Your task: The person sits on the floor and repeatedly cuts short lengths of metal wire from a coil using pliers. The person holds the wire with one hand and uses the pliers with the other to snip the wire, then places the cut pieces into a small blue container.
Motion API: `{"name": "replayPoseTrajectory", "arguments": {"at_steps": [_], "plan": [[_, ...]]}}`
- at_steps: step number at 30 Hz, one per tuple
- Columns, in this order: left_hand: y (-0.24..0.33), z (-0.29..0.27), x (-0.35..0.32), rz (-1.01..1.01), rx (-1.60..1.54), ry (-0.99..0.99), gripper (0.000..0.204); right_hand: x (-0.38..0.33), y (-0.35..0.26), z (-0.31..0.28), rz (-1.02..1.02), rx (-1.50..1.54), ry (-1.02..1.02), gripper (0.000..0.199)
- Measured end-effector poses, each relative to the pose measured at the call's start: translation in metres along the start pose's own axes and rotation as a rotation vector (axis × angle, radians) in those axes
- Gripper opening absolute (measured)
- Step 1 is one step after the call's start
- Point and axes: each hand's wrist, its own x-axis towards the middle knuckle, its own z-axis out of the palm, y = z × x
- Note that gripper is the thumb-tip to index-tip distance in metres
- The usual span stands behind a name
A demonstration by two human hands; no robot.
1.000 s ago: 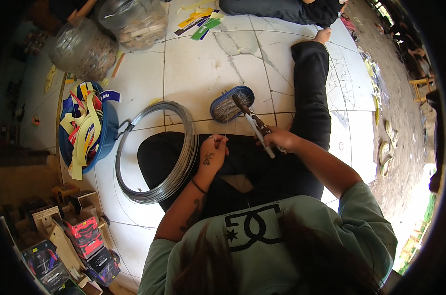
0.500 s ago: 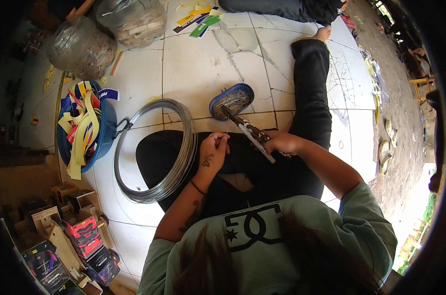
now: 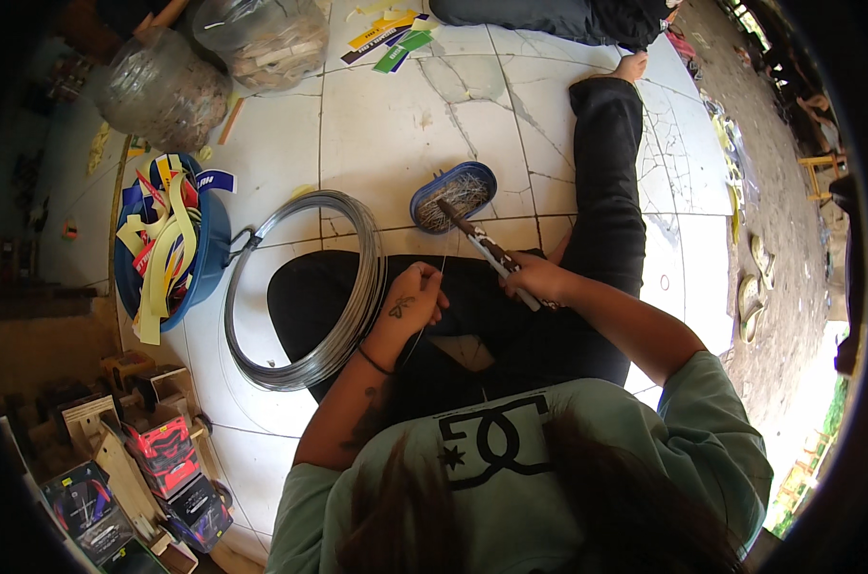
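My left hand [image 3: 418, 295] is closed around a thin wire [image 3: 444, 260], which rises from the fingers towards the cutters and trails down beside my wrist. In my right hand [image 3: 539, 277] is a pair of cutters [image 3: 482, 243] with worn brown and whitish handles, the handles close together. Their dark tip reaches over a small blue oval tub [image 3: 492, 182] holding many short cut wire pieces [image 3: 465, 194]. Left of my left hand, a large coil of grey wire [image 3: 370, 251] leans over my thigh. Whether the wire touches the jaws, I cannot tell.
A blue basin [image 3: 216, 258] of coloured strips stands at the left, near boxed goods [image 3: 164, 454] on wooden racks. Large clear plastic bags [image 3: 161, 96] sit at the back left. Paper strips [image 3: 391, 43] and another person's legs [image 3: 549, 17] are at the top. Sandals [image 3: 752, 306] lie right.
My left hand has shifted slightly down, and a longer length of wire shows above and below it. The cutters' handles have drawn closer together.
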Motion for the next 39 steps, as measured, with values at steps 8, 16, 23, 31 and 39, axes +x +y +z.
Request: {"name": "replayPoseTrajectory", "arguments": {"at_steps": [8,16,23,31,39], "plan": [[-0.004,0.007,0.008,0.176,0.208,0.172,0.021,0.015,-0.007,0.006,-0.002,0.024,0.164,0.028],[-0.01,0.008,0.014,0.211,0.153,0.195,0.022,0.017,0.0,0.001,-0.048,0.19,0.092,0.037],[-0.005,0.006,0.013,0.254,0.076,0.219,0.019,-0.005,0.015,-0.023,-0.079,0.249,-0.2,0.065],[-0.001,0.01,0.013,0.289,0.04,0.207,0.019,-0.02,-0.005,-0.02,-0.091,0.109,-0.124,0.044],[-0.005,0.013,0.018,0.336,0.029,0.193,0.02,-0.016,-0.009,-0.017,-0.137,-0.047,-0.1,0.049]]}}
